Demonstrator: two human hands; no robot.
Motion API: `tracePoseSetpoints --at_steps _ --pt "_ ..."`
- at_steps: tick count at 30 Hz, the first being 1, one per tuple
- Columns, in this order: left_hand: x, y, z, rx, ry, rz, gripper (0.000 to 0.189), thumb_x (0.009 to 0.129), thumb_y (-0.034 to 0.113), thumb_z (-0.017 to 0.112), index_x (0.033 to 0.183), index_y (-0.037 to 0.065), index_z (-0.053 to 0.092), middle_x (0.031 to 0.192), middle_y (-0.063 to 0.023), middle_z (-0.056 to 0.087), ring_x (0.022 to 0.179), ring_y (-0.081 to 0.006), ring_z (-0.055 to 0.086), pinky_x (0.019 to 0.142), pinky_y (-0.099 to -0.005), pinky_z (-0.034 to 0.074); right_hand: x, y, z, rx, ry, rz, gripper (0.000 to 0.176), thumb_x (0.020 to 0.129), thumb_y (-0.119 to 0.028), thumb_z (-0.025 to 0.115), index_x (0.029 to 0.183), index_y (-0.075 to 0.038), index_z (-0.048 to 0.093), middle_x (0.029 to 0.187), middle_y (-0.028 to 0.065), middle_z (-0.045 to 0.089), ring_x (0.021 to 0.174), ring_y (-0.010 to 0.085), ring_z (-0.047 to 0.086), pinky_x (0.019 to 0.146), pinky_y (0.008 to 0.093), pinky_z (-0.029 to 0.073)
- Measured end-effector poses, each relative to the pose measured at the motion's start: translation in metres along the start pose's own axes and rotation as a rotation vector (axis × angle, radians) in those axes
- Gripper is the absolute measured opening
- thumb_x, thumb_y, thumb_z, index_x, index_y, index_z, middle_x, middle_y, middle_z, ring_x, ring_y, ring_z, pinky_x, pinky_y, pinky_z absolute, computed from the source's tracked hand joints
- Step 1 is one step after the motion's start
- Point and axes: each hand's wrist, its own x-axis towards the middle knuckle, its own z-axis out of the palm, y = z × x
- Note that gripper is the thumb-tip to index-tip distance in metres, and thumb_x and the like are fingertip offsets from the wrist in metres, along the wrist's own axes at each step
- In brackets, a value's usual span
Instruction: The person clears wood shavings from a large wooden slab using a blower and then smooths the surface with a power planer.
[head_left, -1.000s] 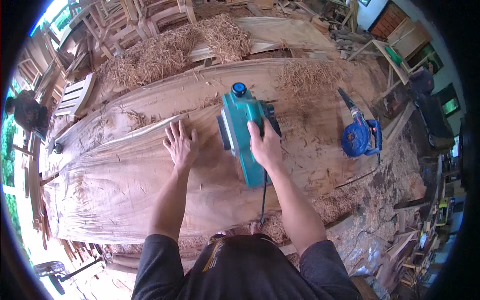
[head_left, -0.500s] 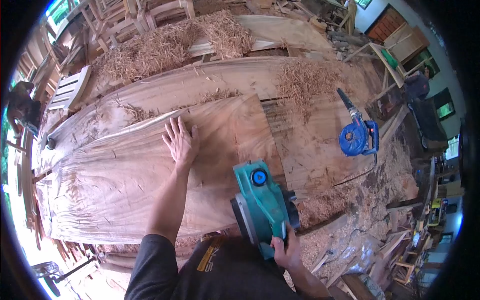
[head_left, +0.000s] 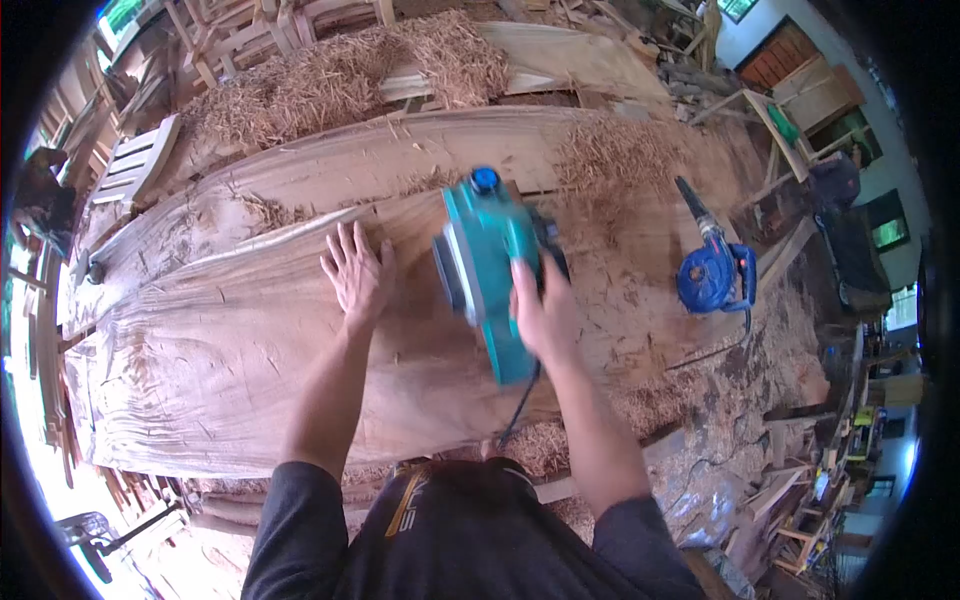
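Observation:
My right hand is wrapped round the rear handle of a teal electric planer, which has a blue knob at its front. The planer lies over the right end of a wide wooden slab, its nose pointing toward the slab's far edge. A dark cord trails from its back toward my body. My left hand rests flat on the slab, fingers spread, left of the planer and near the far edge. Wavy grain and a few thin shavings show on the slab's surface.
A blue blower lies to the right, nozzle pointing away. Behind the slab is another long board, with heaps of wood shavings beyond it. A slatted wooden piece stands at the left. Offcuts and sawdust cover the ground at right.
My right hand has pushed the planer away from my body, from the near edge to the far part of the slab. My left hand has stayed nearly in place.

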Motion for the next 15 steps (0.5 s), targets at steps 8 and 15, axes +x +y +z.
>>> tracePoseSetpoints --at_steps 8,15 --pt "0.000 -0.001 -0.007 -0.013 0.009 0.023 0.072 0.099 0.050 0.049 0.154 0.005 0.039 0.164 -0.0202 0.030 0.152 -0.0405 0.023 0.120 -0.0615 0.019 -0.015 0.006 -0.023 0.219 -0.081 0.103 0.042 0.105 -0.038 0.055 0.126 -0.002 0.058 0.071 0.0030 0.059 0.057 0.0122 0.059 0.053 0.0311 0.048" --pt "0.008 0.002 -0.009 0.015 -0.001 -0.014 0.073 0.101 0.050 0.045 0.157 0.005 0.035 0.166 -0.0195 0.027 0.154 -0.0403 0.020 0.122 -0.0610 0.016 -0.235 0.047 -0.122 0.228 -0.158 0.226 0.052 0.099 -0.025 0.055 0.138 0.010 0.047 0.076 0.0067 0.061 0.067 0.0132 0.059 0.060 0.0301 0.049"
